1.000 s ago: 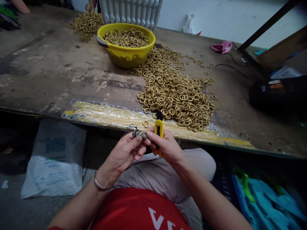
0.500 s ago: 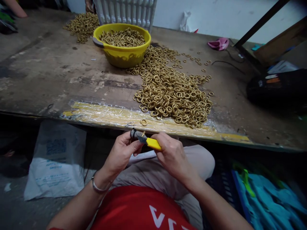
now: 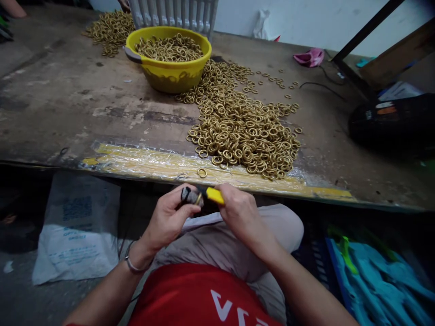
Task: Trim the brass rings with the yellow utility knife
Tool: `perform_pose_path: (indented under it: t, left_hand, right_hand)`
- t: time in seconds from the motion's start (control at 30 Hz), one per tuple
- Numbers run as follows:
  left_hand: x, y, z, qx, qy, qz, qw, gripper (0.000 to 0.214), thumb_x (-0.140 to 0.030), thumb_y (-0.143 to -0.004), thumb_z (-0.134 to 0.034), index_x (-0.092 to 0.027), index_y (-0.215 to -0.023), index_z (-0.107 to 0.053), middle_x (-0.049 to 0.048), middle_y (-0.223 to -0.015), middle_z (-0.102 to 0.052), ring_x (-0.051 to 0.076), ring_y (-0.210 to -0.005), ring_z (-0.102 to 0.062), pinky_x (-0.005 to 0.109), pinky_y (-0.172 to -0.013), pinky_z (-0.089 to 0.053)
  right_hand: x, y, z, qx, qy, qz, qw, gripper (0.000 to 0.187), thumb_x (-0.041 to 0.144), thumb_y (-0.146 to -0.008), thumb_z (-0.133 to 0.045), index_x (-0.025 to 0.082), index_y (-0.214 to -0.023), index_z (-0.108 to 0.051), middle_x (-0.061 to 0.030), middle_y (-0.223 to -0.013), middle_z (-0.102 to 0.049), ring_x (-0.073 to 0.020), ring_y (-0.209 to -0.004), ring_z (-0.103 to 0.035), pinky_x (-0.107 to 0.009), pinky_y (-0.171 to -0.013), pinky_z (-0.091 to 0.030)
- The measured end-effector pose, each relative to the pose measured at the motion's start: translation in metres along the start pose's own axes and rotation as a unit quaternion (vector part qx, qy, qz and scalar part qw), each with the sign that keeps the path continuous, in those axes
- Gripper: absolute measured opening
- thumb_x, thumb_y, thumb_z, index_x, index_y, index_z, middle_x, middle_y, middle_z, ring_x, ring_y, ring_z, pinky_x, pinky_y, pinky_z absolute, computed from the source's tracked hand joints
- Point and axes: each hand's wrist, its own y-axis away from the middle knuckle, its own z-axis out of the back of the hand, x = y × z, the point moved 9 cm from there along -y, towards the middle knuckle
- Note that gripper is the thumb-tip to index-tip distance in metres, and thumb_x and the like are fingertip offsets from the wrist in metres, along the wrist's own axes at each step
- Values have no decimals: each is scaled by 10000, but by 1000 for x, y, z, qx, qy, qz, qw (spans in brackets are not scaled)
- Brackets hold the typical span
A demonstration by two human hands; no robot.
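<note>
Both my hands are held together over my lap, just below the table's front edge. My right hand (image 3: 238,213) is closed round a yellow utility knife (image 3: 215,195), its tip pointing left. My left hand (image 3: 169,218) pinches a small brass ring (image 3: 198,199) against a dark taped thumb tip, right at the knife's point. A big heap of brass rings (image 3: 243,129) lies on the table straight ahead. One loose ring (image 3: 202,172) rests on the taped yellow strip (image 3: 146,162) along the edge.
A yellow basin (image 3: 168,72) full of rings stands at the back, with a second ring pile (image 3: 105,27) to its left. A black bag (image 3: 390,120) sits at the right, a pink cloth (image 3: 309,57) behind. A white sack (image 3: 76,231) and blue fabric (image 3: 374,290) lie on the floor.
The knife has swung from upright to lying sideways with its tip at the ring in my left fingers. Both hands have dropped slightly and stay together.
</note>
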Motion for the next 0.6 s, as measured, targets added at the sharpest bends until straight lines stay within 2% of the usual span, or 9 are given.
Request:
perform_pose_path:
  t: [0.1,0.17,0.27,0.37,0.5,0.6]
  left_hand:
    - [-6,8,-7,46,25,19,998,39,-166,-794,-696,-151,-809,-663,38,-791,-595,141,-703,-511,255,-624,-408]
    - [6,11,-10,49,105,71,991,172,-302,-826,-691,-134,-799,-666,27,-722,-554,101,-589,-431,233,-520,-343]
    - [39,13,-9,-1,226,171,959,327,-427,-863,-647,-112,-775,-657,7,-672,-507,44,-490,-283,195,-424,-200]
    - [62,14,-9,-25,278,222,934,266,-358,-813,-728,-110,-783,-639,46,-784,-600,24,-487,-325,155,-399,-180]
    - [70,12,-8,-30,320,232,918,231,-288,-778,-772,-124,-810,-612,70,-829,-673,27,-471,-410,129,-376,-258]
    - [72,11,-10,-13,340,242,909,222,-278,-790,-760,-105,-879,-654,59,-787,-663,33,-462,-442,131,-368,-318]
  right_hand:
    - [-21,-13,7,-18,54,-70,996,152,72,-865,-494,154,-914,-612,-84,-844,-681,-200,-725,-608,-286,-620,-333]
    - [-16,-22,15,-53,35,-39,997,122,102,-881,-507,159,-905,-612,-77,-854,-671,-202,-770,-608,-285,-651,-343]
    - [6,-37,15,-56,0,28,998,119,122,-885,-522,169,-927,-622,-67,-910,-660,-191,-814,-607,-274,-672,-356]
    - [20,-51,3,-25,23,35,999,134,138,-881,-534,175,-965,-631,-76,-994,-652,-185,-809,-608,-269,-647,-355]
    - [25,-67,-9,8,55,26,998,159,128,-878,-520,163,-988,-630,-97,-992,-665,-198,-800,-622,-278,-643,-366]
    - [22,-70,-5,11,6,25,1000,124,108,-830,-542,146,-904,-635,-97,-908,-682,-193,-765,-612,-278,-643,-368]
